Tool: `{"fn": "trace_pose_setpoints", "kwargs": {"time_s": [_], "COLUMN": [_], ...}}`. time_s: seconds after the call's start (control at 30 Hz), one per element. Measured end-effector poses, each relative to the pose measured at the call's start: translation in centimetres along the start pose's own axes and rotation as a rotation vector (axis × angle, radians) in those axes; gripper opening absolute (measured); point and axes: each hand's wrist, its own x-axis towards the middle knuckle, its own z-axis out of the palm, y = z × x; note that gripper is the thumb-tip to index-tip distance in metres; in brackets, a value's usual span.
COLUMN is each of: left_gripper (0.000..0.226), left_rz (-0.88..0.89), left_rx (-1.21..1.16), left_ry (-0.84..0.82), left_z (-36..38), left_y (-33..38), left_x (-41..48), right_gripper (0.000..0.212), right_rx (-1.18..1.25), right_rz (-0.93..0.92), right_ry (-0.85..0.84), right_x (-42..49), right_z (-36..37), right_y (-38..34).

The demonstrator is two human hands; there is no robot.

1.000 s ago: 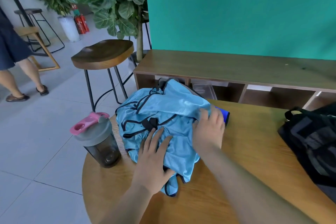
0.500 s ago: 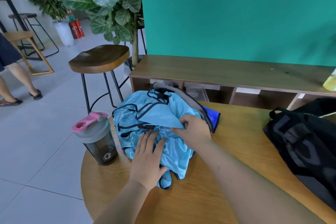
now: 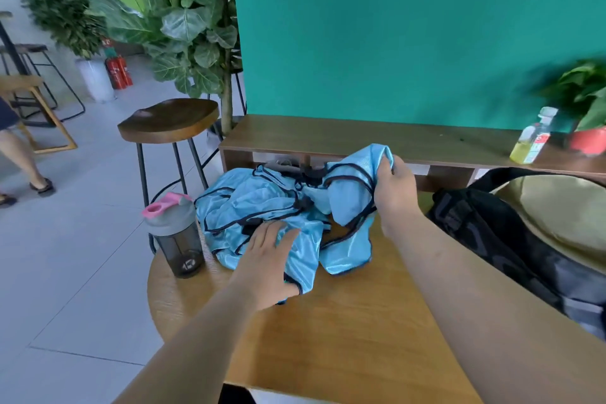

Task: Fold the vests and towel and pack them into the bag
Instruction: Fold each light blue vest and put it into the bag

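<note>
Left hand (image 3: 272, 259): lies flat, fingers nearly straight and slightly spread, palm down on the near side of the pile of vests (image 3: 249, 210); it holds nothing, only presses on the cloth.
Right hand (image 3: 395, 193): fingers curled round a bunched fold of one vest (image 3: 347, 203), holding its top raised above the tabletop.
Pile of vests: shiny light-blue cloth with dark trim, crumpled on the far left part of the tabletop (image 3: 344, 338), just beside the shaker.
Vest: same blue cloth, hangs from the right hand, with its lower end on the wood to the right of the pile and touching it.
Bag (image 3: 492, 239): black, lies on the right side of the tabletop, near the right forearm; a tan surface shows at its top, and I cannot tell whether that is its lining.
Shaker (image 3: 173, 236): dark see-through cup with a grey lid and pink cap, upright at the left edge of the tabletop.
Behind: a low wooden shelf (image 3: 360, 138) against a green wall, bearing a bottle (image 3: 533, 141) of yellow drink and a potted plant (image 3: 587, 128).
Left of the shelf: a wooden stool (image 3: 169, 120) and a tall leafy plant (image 3: 177, 20).
</note>
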Motion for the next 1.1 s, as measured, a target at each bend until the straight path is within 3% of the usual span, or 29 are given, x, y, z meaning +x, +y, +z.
{"fn": "trace_pose_setpoints", "kwargs": {"time_s": [0.2, 0.37, 0.43, 0.57, 0.63, 0.7, 0.77, 0.83, 0.87, 0.97, 1.1], "left_gripper": [0.125, 0.126, 0.106, 0.012, 0.01, 0.01, 0.034, 0.064, 0.073, 0.076, 0.079], "left_rz": [0.066, -0.045, -0.079, -0.084, -0.105, -0.106, -0.117, -0.116, -0.085, 0.035, 0.015], "left_rx": [-0.134, -0.837, -0.918, -0.923, -0.923, -0.916, -0.887, -0.703, -0.577, -0.277, -0.145], "left_ry": [-0.161, 0.175, 0.29, 0.573, 0.643, 0.512, 0.135, -0.281, -0.394, -0.363, -0.303], "left_z": [-1.9, -4.6, -5.4, -6.7, -7.3, -6.7, -4.6, -1.8, -0.3, 4.0, 7.4], "left_y": [5.1, 11.4, 13.0, 13.7, 13.2, 12.2, 11.3, 10.4, 10.0, 9.6, 11.4], "left_x": [-0.7, 0.2, 1.0, 2.7, 3.7, 4.9, 5.4, 4.4, 3.5, 1.4, 0.5], "right_gripper": [0.032, 0.041, 0.047, 0.033, 0.026, 0.027, 0.043, 0.056, 0.063, 0.073, 0.072], "right_rx": [0.227, 0.52, 0.611, 0.671, 0.559, 0.24, -0.184, -0.509, -0.632, -0.911, -1.214], "right_rz": [0.122, 0.268, 0.285, 0.272, 0.275, 0.273, 0.258, 0.311, 0.336, 0.292, 0.077], "right_ry": [-0.001, -0.143, -0.177, -0.054, 0.118, 0.19, 0.171, 0.071, -0.006, -0.238, -0.383], "right_x": [-2.2, -3.0, -2.9, -0.9, 0.0, 0.9, 1.7, 0.8, -0.1, -3.7, -6.8], "right_z": [-2.8, -4.6, -5.6, -8.0, -9.2, -10.1, -10.5, -10.6, -10.5, -9.6, -9.2], "right_y": [-3.4, -6.7, -7.9, -9.0, -8.1, -5.4, -0.3, 5.2, 8.0, 14.5, 18.8]}}
